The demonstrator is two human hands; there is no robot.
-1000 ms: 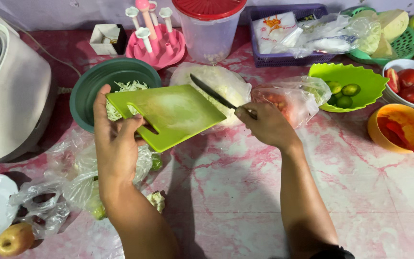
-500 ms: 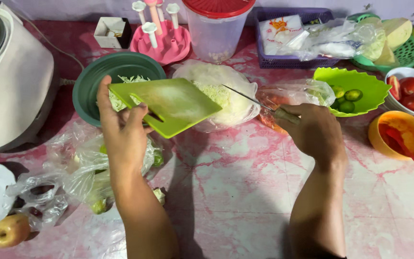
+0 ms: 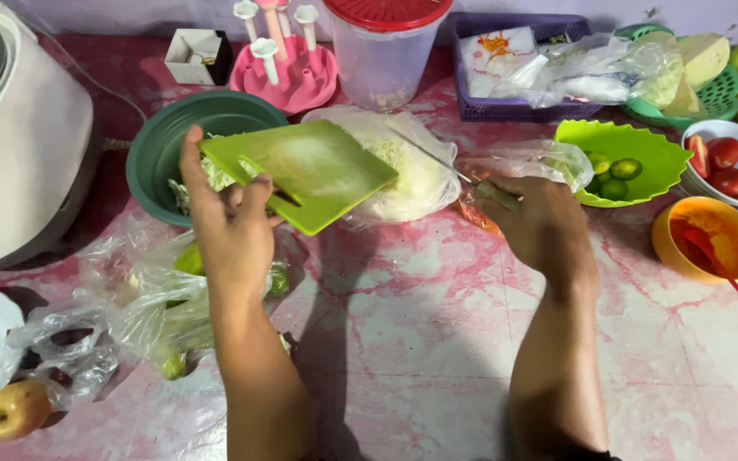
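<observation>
Left of centre, the left hand (image 3: 231, 224) grips a green cutting board (image 3: 302, 172) by its handle slot, tilted over a dark green bowl (image 3: 164, 145) of shredded cabbage. The right hand (image 3: 540, 224) is closed round a knife (image 3: 463, 175) whose blade lies over a clear bag of shreds (image 3: 416, 183). At the top, a purple basket (image 3: 514, 107) holds a white packet with an orange mark (image 3: 493, 51), beside a red-lidded tub (image 3: 383, 51).

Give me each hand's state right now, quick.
Left hand: closed on the green cutting board, tilted over the dark green bowl.
Right hand: closed on a knife.
</observation>
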